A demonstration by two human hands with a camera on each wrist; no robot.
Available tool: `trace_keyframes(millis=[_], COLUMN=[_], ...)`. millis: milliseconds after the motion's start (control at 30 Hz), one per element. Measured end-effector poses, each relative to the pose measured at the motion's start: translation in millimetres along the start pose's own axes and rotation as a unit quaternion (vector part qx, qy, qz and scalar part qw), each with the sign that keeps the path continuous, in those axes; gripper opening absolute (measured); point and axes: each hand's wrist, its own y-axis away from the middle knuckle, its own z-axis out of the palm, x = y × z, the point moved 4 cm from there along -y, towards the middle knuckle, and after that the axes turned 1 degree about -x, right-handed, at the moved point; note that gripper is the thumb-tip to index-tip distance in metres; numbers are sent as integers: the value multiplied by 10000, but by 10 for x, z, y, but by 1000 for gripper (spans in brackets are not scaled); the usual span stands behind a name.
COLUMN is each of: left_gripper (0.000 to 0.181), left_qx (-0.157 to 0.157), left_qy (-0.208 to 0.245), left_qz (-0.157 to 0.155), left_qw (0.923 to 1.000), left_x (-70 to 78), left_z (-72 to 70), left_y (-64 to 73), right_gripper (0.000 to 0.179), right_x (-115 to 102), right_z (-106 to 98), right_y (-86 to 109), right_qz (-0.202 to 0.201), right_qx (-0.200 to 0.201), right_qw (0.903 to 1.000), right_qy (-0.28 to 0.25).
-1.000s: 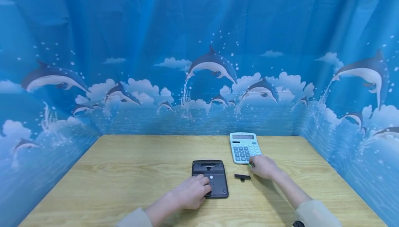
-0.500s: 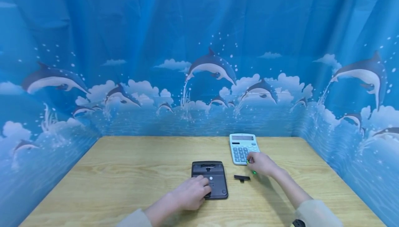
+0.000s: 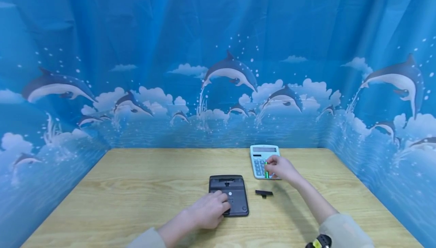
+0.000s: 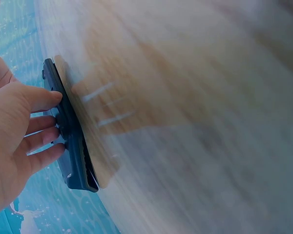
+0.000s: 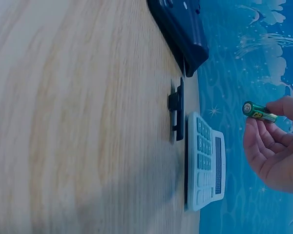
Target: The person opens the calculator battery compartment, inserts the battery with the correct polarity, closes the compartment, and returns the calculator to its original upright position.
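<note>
A black calculator (image 3: 239,199) lies face down on the table, its battery slot (image 3: 227,181) uncovered at the far end. My left hand (image 3: 212,207) rests on its near left part. In the left wrist view, the thumb and fingertips (image 4: 56,96) touch its upper side, the fingers slightly bent. Between thumb and fingers, my right hand (image 3: 281,169) pinches a green battery (image 5: 260,112). It is raised over the light blue calculator (image 3: 257,161), overlapping its keys in the head view. A small black battery cover (image 3: 264,193) with a tab lies between the calculators.
The wooden table (image 3: 153,180) reaches back to a blue dolphin-print curtain (image 3: 153,70), which also stands along both sides. The light blue calculator lies face up near the back edge.
My right hand has lifted the battery and moved up and left over the light blue calculator, turning the battery upright in view. The left hand stays on the black calculator.
</note>
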Motion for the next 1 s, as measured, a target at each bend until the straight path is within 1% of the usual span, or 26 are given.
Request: trace_keyframes(millis=[67, 133, 267, 367, 467, 567, 733, 833, 1000], left_gripper=[26, 26, 26, 26, 26, 26, 26, 26, 26], left_qx=[2, 0, 1, 9, -2, -3, -8, -39, 34], left_qy=[12, 23, -5, -27, -16, -27, -57, -55, -115], left_qz=[15, 31, 25, 16, 5, -5, 1, -5, 31], left_qw=[10000, 10000, 10000, 10000, 10000, 10000, 10000, 10000, 9999], left_x=[1, 1, -2, -5, -4, 2, 14, 16, 14], left_z=[1, 3, 6, 4, -2, -13, -31, -34, -36], left_y=[1, 1, -2, -5, -3, 3, 9, 7, 6], right_gripper=[31, 31, 32, 34, 36, 38, 33, 30, 28], right_x=[-28, -54, -97, -131, -167, -205, -265, -309, -379], right_z=[7, 9, 17, 29, 50, 82, 160, 223, 337], right_y=[-5, -11, -38, -59, -73, -87, -109, -124, -173], right_qz=[-14, 74, 329, 419, 392, 229, 17, -33, -124], right_qx=[6, 27, 8, -21, -54, -121, -214, -303, -358], right_qw=[9998, 9991, 9942, 9909, 9901, 9902, 9898, 9904, 9928], right_qy=[-186, -426, -1021, -1277, -1343, -1372, -1409, -1351, -1136])
